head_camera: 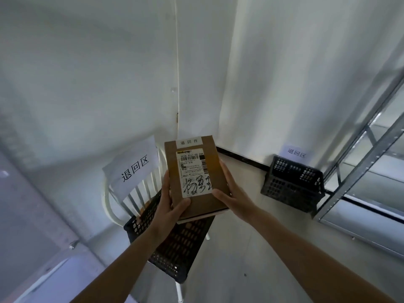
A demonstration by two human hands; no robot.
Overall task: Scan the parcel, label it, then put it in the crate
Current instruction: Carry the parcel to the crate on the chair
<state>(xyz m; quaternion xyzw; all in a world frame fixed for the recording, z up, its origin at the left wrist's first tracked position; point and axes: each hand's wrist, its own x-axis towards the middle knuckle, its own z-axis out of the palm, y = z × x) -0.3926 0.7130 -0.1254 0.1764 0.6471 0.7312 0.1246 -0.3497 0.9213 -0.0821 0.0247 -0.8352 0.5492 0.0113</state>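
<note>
A brown cardboard parcel is held in the air in the middle of the head view. It carries a white shipping label with a barcode and black handwriting, and a small white sticker at its far end. My left hand grips its left and near side. Its right edge is clasped by my right hand. Directly below the parcel a black perforated crate rests on the seat of a white chair.
A white paper sign hangs on the chair back. A second black crate stands on the floor against the wall, under a small paper sign. A metal shelf rack rises at the right. White walls meet in a corner behind.
</note>
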